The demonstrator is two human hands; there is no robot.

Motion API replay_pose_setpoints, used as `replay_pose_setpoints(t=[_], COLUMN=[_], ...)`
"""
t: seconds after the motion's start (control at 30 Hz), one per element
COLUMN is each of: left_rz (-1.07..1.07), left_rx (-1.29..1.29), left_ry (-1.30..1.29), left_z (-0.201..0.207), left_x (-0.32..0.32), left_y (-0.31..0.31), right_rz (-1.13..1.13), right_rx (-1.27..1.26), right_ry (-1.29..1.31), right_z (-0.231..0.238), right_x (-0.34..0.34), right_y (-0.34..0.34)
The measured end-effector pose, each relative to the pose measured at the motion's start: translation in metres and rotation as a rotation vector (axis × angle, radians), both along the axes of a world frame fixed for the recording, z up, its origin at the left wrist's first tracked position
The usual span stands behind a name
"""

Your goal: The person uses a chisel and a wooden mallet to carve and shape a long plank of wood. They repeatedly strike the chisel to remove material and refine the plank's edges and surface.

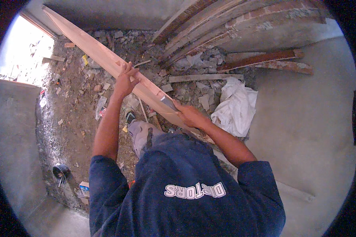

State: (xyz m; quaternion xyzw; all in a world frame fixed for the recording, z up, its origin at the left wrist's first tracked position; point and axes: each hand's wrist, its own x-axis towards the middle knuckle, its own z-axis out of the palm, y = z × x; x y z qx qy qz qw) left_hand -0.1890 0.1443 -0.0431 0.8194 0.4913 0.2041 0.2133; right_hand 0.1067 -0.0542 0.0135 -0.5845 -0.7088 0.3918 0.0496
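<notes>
A long, pale wooden plank [83,39] runs slantwise from the far left down to the front of my body. My left hand [125,81] grips it near the middle, thumb and fingers over its upper edge. Lower down the same edge, my right hand [190,116] is closed round a tool with a flat grey metal blade [168,103]. That blade lies against the plank's edge, beside a lighter, freshly cut-looking patch. My fingers hide the tool's handle, so its exact kind cannot be made out.
Rubble and wood scraps cover the dirt floor [75,118]. A white sack [235,106] lies to the right, near loose boards [261,61]. Long timbers [225,31] lean at the back. A dark round pipe end [61,171] is at the lower left. Grey walls stand on both sides.
</notes>
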Motion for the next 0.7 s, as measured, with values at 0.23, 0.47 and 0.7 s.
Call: replay_pose_setpoints(t=[0.23,0.47,0.7], left_rz=[0.066,-0.375,-0.336], left_rx=[0.168,-0.035,-0.408], left_ry=[-0.147,-0.022,0.11], left_z=[0.023,0.084,0.03], left_x=[0.01,0.038,-0.039], left_y=[-0.023,-0.179,-0.208], right_rz=[-0.298,-0.25,-0.223], right_rx=[-0.137,-0.537,-1.2], right_ry=[0.316,0.585,0.816], right_z=[0.007,0.025,-0.013], right_x=[0.021,-0.036,-0.115], right_y=[-0.016,0.002,0.017])
